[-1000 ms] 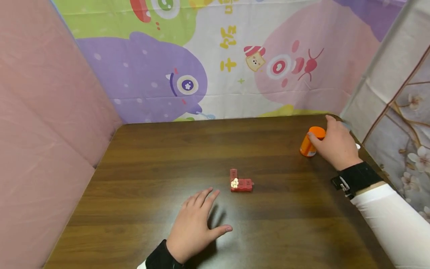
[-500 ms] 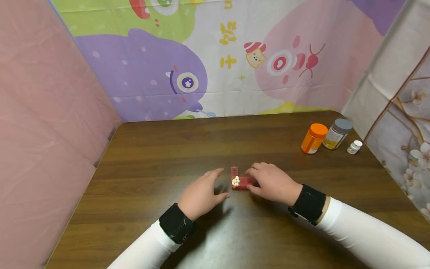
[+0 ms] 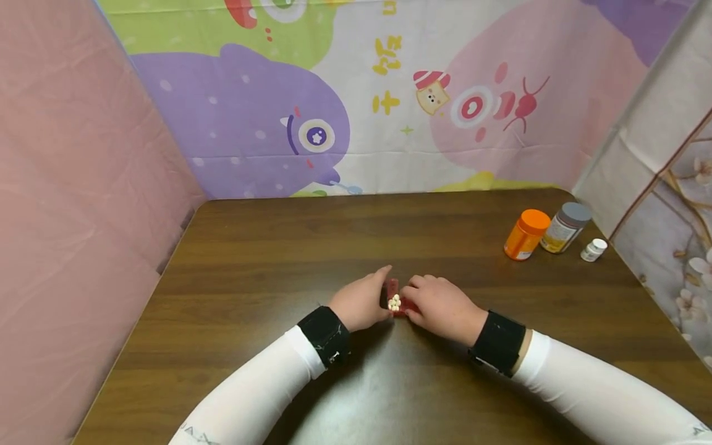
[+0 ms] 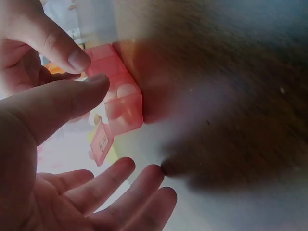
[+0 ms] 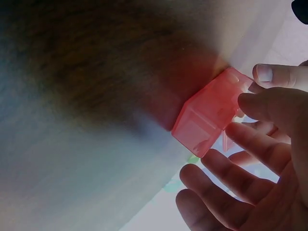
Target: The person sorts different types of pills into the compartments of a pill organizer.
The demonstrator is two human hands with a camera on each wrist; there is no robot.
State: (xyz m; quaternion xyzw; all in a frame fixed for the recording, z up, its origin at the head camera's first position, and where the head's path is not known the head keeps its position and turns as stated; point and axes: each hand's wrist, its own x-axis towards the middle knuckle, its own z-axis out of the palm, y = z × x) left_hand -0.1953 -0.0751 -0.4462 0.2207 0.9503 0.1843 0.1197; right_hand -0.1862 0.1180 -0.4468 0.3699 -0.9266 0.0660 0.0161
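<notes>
A small translucent red pill box (image 3: 399,314) stands on the table between both hands. Its left compartment has the lid (image 3: 392,287) raised, and several pale pills (image 3: 394,303) fill it. My right hand (image 3: 447,310) holds the box's right part, thumb on the near side and fingers on the far side. From the left, my left hand (image 3: 361,303) reaches round the lidless end; in the left wrist view its thumb overlaps the box (image 4: 126,110) and its fingers are spread beneath the lid (image 4: 101,144). Whether the left thumb touches the box, I cannot tell.
An orange bottle (image 3: 526,236), a grey-capped bottle (image 3: 564,228) and a small white bottle (image 3: 594,250) stand at the back right of the wooden table (image 3: 289,247). A pink curtain (image 3: 83,216) borders the left, a cartoon-printed cloth (image 3: 400,161) the back.
My right hand has come from the orange bottle to the pill box and taken hold of it. My left hand has moved forward and right, up to the box's left end.
</notes>
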